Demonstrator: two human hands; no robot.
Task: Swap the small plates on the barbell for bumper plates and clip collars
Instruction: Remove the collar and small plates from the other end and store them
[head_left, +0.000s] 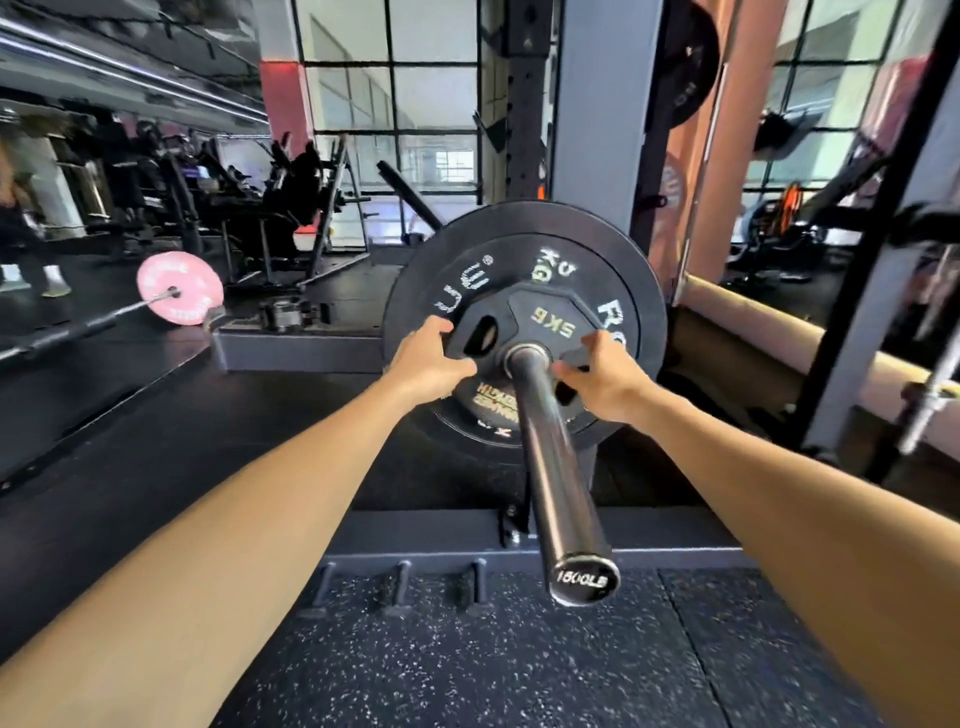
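Observation:
The barbell sleeve (556, 457) points toward me, its end cap reading 1500LB. A small black plate marked 5KG (540, 322) sits on the sleeve against a large black bumper plate (457, 249) with white lettering. My left hand (426, 358) grips the small plate's left edge, thumb near a grip slot. My right hand (605, 374) grips its right edge, fingers curled over the rim. No collar shows on the sleeve.
A grey rack upright (602, 130) rises behind the plates, with a black plate (685, 62) stored higher up. A pink plate on another bar (179, 288) lies on the floor at left. Rack base beam (447, 535) and pegs cross below the sleeve. Speckled rubber floor lies near me.

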